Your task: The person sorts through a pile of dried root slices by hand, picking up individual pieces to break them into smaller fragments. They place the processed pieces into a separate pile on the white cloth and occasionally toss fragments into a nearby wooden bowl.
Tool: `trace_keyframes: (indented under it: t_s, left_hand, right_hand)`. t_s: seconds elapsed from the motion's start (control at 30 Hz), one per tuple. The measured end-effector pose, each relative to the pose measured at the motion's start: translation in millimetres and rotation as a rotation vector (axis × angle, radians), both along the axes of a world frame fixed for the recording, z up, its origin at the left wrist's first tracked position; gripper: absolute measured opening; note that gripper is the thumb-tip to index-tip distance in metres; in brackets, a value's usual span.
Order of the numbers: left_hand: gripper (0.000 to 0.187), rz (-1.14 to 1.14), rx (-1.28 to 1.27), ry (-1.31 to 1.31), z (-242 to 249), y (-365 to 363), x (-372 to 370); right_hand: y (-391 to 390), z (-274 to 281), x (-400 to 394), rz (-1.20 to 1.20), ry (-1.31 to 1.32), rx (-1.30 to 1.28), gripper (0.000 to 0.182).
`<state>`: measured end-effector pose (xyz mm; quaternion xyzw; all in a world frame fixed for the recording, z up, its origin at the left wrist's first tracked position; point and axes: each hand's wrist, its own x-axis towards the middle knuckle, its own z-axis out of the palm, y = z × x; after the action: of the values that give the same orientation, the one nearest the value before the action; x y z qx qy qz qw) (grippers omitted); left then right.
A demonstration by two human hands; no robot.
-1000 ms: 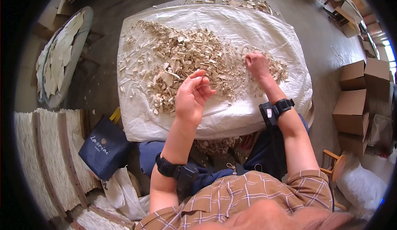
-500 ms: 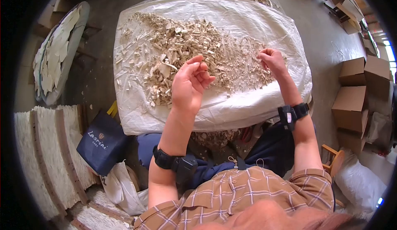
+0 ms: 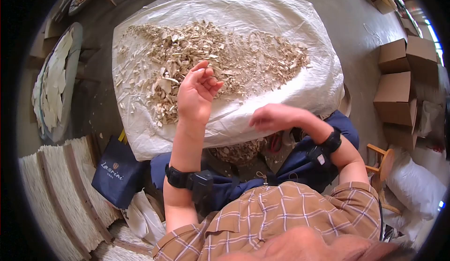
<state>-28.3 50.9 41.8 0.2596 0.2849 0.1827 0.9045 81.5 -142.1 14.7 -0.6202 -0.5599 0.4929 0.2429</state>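
My left hand [image 3: 196, 94] is over the front of a heap of pale, dry, broken flakes [image 3: 187, 50]. Its fingers are curled with thumb and index close together; whatever they pinch, if anything, is too small to make out. The heap lies on a white cloth [image 3: 300, 92] covering a table. My right hand [image 3: 272, 118] is low over the cloth's front edge, its fingers pointing left and smeared by motion. Between my knees, below the cloth's edge, sits a container of similar flakes [image 3: 239, 152].
To the left stand a round tray of large pale sheets [image 3: 55, 83], a dark blue bag [image 3: 115, 172] and stacked pale slabs [image 3: 61, 186]. Cardboard boxes [image 3: 394, 87], a wooden stool [image 3: 385, 162] and a white sack [image 3: 417, 181] are on the right.
My right hand has come from the right side of the flakes toward me and left, to the cloth's front edge. My left hand keeps its curled shape; the whole view has shifted slightly.
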Motion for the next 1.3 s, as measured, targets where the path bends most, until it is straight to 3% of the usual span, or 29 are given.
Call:
trace_keyframes:
  t_s: [0.03, 0.13, 0.27, 0.33, 0.43, 0.5, 0.63, 0.7, 0.77, 0.8, 0.9, 1.3]
  left_hand:
    - [0.023, 0.010, -0.003, 0.008, -2.0, 1.0, -0.9]
    - [0.021, 0.002, -0.009, -0.005, -0.5, 1.7, -0.2]
    - [0.021, -0.003, -0.018, -0.026, -2.0, 2.1, 1.9]
    - [0.021, 0.000, -0.016, -0.023, -1.9, 2.8, 1.8]
    - [0.022, 0.003, -0.013, -0.018, -2.0, 3.6, 0.4]
    - [0.023, 0.002, -0.011, -0.027, -1.9, 4.1, 1.2]
    - [0.023, 0.016, -0.019, -0.031, -0.8, 5.0, 0.3]
    - [0.023, 0.026, -0.016, -0.029, -0.6, 6.9, -1.0]
    - [0.023, 0.025, -0.029, -0.037, -1.7, 8.3, -3.6]
    - [0.023, 0.032, -0.031, -0.038, -1.7, 8.8, -4.7]
    - [0.023, 0.027, -0.026, -0.057, 0.5, 8.8, -5.6]
    - [0.023, 0.048, -0.034, -0.065, 5.5, 11.0, -16.8]
  right_hand:
    - [-1.8, 0.7, 14.2, -0.091, -0.004, -0.056, 0.016]
    - [-10.7, -12.3, 52.8, -0.351, -0.413, 0.044, 0.009]
    - [-20.7, -30.4, 72.5, -0.312, -0.434, 0.101, 0.009]
    - [-19.7, -36.3, 76.1, -0.341, -0.620, 0.093, 0.010]
    - [-13.0, -26.4, 96.2, -0.586, -0.870, -0.019, 0.012]
    - [-5.8, -30.0, 99.8, -0.657, -0.856, 0.079, 0.012]
    - [24.7, -47.2, 78.8, -0.444, -0.578, 0.361, 0.015]
    - [28.1, -55.4, 77.8, -0.376, -0.643, 0.287, 0.012]
    - [31.9, -45.1, 85.7, -0.557, -0.923, 0.212, 0.010]
    - [30.5, -58.6, 101.6, -0.688, -0.956, 0.258, 0.009]
    - [50.8, -49.6, 106.0, -0.775, -0.875, 0.327, 0.010]
    - [75.6, -64.4, 98.3, -0.621, -1.048, 0.287, 0.012]
